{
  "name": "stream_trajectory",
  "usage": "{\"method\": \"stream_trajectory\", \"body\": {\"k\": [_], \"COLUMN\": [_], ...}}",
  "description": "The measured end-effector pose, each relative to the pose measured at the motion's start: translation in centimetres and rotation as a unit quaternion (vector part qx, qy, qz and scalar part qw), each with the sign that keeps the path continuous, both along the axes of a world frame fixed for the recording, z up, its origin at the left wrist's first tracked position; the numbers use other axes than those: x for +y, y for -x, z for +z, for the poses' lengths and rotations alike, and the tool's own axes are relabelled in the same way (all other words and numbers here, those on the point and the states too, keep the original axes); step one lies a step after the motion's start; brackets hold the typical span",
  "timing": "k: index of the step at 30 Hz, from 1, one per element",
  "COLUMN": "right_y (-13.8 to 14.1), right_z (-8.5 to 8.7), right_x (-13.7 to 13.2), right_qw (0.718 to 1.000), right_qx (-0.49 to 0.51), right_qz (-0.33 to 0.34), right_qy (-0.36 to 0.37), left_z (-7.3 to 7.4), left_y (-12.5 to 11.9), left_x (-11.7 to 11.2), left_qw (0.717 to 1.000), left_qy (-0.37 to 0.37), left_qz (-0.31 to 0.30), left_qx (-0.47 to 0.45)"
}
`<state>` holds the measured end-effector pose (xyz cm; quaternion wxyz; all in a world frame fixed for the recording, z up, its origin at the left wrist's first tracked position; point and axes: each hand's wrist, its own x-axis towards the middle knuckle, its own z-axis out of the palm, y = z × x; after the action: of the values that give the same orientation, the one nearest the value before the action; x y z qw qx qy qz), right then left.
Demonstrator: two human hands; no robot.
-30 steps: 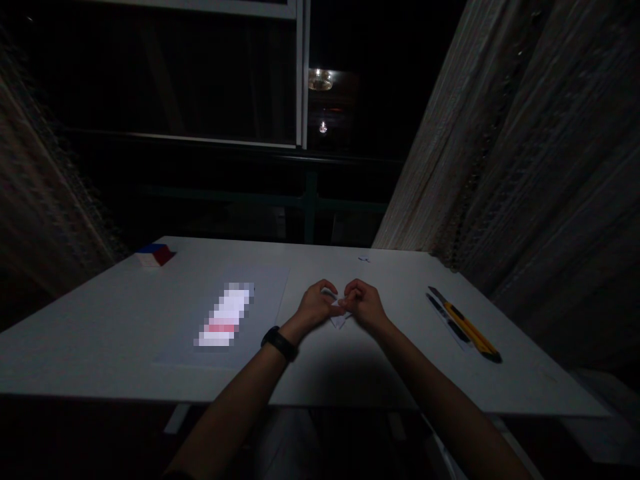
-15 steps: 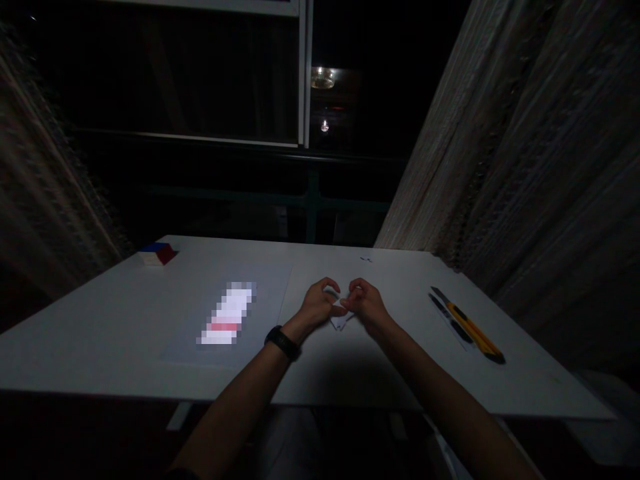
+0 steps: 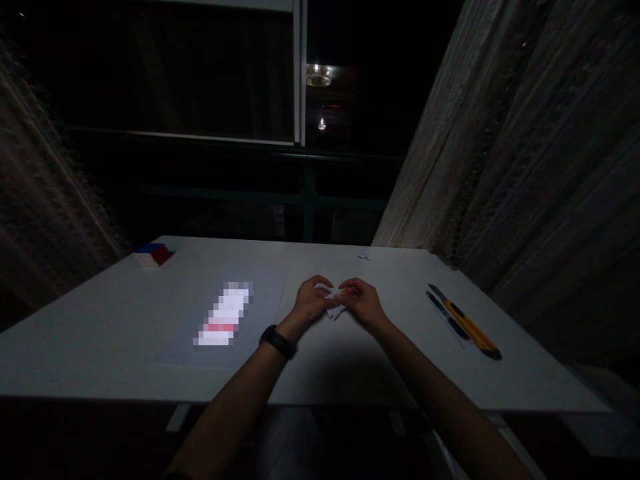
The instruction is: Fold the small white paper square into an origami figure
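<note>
Between my two hands, over the white table (image 3: 320, 380), is a small folded piece of white paper (image 3: 335, 311) with pointed corners. My left hand (image 3: 311, 299), with a dark band on its wrist, grips the paper from the left with thumb and curled fingers. From the right, my right hand (image 3: 364, 302) pinches the same paper, its fingers bent over the top. The two thumbs nearly meet at the middle of the paper. My hands cover part of its outline, so its full shape is hidden.
A lit, blurred-out phone-like screen (image 3: 225, 313) lies on a white sheet (image 3: 270, 293) to the left. A cube-like coloured block (image 3: 153, 254) stands at the far left. On the right lie a yellow utility knife (image 3: 470, 327) and a dark pen (image 3: 445, 313). Paper scraps (image 3: 364, 256) lie at the back.
The paper has shifted in my fingers and shows more of its folded points above and below my thumbs. Both hands stay close together on it. The view has turned slightly.
</note>
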<state>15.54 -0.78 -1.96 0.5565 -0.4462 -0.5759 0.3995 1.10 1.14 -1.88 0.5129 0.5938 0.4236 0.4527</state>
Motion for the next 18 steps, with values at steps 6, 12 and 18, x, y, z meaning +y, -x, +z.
{"method": "stream_trajectory", "body": {"k": [6, 12, 18], "right_y": [-0.07, -0.55, 0.11], "right_z": [-0.11, -0.41, -0.68], "right_x": [0.08, 0.68, 0.52], "right_qw": [0.999, 0.996, 0.996], "right_qx": [-0.018, 0.018, 0.011], "right_qz": [-0.028, -0.084, -0.087], "right_qy": [-0.025, -0.032, -0.027], "left_z": [0.3, 0.3, 0.27], "left_y": [-0.15, -0.34, -0.62], "left_x": [-0.14, -0.13, -0.35], "left_qw": [1.0, 0.991, 0.991], "left_qy": [0.006, 0.068, 0.072], "left_qz": [0.001, -0.02, 0.002], "left_qx": [-0.026, -0.111, -0.11]}}
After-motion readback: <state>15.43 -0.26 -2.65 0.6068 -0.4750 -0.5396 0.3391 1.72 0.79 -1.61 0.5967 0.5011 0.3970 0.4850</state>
